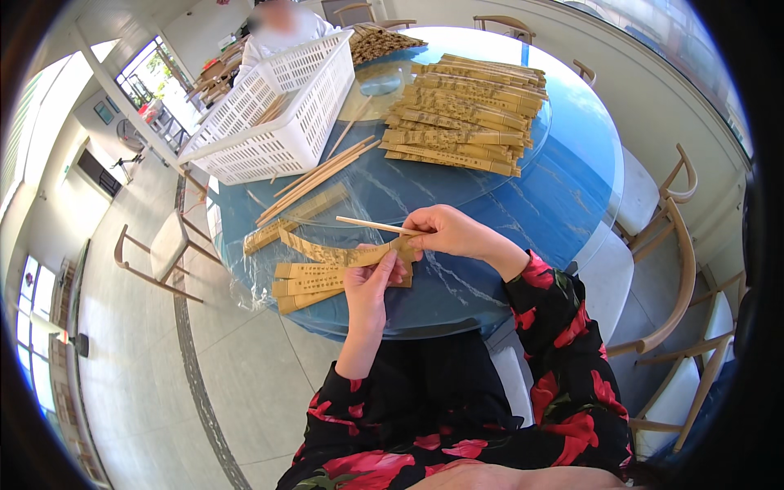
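My left hand is closed on a long tan printed paper chopstick sleeve, held slantwise above the table. In my right hand, the fingers are pinched round the end of pale wooden chopsticks. These chopsticks point left, just above the sleeve, and my right fingertips meet the sleeve's right end. Whether the chopsticks are inside the sleeve is hidden by my fingers. Beneath my left hand lies a small fanned stack of similar sleeves. Loose wooden chopsticks rest on the glass beyond my hands.
A white slatted plastic basket with sticks inside stands at the far left of the round blue table. A large pile of sleeves lies at the far right. Clear plastic wrap sits near the left edge. Another person is behind the basket.
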Motion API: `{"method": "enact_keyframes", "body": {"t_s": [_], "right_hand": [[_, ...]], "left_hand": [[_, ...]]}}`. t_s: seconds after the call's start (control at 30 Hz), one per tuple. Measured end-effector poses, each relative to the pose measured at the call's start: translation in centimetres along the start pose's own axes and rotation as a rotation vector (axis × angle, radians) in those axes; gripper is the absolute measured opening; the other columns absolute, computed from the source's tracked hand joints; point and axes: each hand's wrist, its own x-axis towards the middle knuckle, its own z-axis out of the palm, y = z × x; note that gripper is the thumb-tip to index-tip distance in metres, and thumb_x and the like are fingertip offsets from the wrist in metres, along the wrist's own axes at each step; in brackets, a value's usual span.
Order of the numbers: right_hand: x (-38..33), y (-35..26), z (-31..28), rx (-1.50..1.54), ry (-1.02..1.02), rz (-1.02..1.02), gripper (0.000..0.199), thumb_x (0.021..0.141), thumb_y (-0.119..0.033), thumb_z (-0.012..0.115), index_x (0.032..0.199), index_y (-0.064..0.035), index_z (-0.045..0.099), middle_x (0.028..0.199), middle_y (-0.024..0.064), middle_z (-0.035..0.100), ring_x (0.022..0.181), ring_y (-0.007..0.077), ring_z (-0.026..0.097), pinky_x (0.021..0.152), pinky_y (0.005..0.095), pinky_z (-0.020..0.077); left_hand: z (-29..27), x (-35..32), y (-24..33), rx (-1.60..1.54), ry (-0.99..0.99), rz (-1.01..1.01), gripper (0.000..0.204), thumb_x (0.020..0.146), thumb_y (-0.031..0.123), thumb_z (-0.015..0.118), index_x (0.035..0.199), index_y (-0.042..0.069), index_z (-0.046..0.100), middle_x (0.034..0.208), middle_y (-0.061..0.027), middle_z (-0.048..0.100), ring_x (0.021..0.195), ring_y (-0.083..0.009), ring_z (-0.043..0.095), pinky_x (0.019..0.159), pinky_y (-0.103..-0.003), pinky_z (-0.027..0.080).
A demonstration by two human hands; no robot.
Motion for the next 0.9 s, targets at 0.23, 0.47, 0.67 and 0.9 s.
{"method": "enact_keyframes", "body": {"t_s": [0.23,0.47,0.67,0.9], "right_hand": [[0.0,-0.6,-0.1,-0.127,0.134,0.035,0.012,0.092,-0.007,0.067,0.097,0.0031,0.067,0.078,0.0063,0.07,0.072,0.0118,0.066,0.069,0.0269,0.0493],[0.0,-0.5,0.1,-0.239,0.039,0.076,0.016,0.088,-0.013,0.065,0.096,0.0004,0.071,0.074,0.0062,0.07,0.069,0.0146,0.064,0.065,0.0304,0.0475],[0.2,-0.4,0.3,-0.238,-0.014,0.114,0.016,0.09,-0.011,0.067,0.098,0.0018,0.071,0.08,0.0066,0.072,0.07,0.0128,0.066,0.066,0.0279,0.0487],[-0.2,0.2,0.3,-0.196,-0.018,0.092,0.019,0.089,-0.018,0.064,0.097,-0.0037,0.074,0.072,0.0023,0.07,0.065,0.0117,0.057,0.06,0.0301,0.0422]], "left_hand": [[-0.7,-2.6,2.9,0.372,-0.215,-0.216,0.015,0.091,0.009,0.075,0.099,0.003,0.064,0.094,-0.0068,0.07,0.081,-0.0128,0.066,0.071,-0.024,0.052],[-0.3,0.1,3.5,1.325,-0.168,0.798,0.049,0.073,0.01,0.082,0.12,0.009,0.07,0.114,-0.0045,0.067,0.113,-0.0273,0.06,0.099,-0.044,0.047],[-1.2,0.7,2.2,1.357,-0.18,0.845,0.044,0.078,0.016,0.082,0.12,0.009,0.07,0.107,-0.0053,0.068,0.102,-0.0263,0.064,0.097,-0.046,0.049],[-0.9,0.4,1.9,1.238,-0.147,0.799,0.042,0.074,0.008,0.082,0.114,0.004,0.071,0.103,-0.0112,0.069,0.096,-0.0316,0.064,0.086,-0.041,0.053]]}}
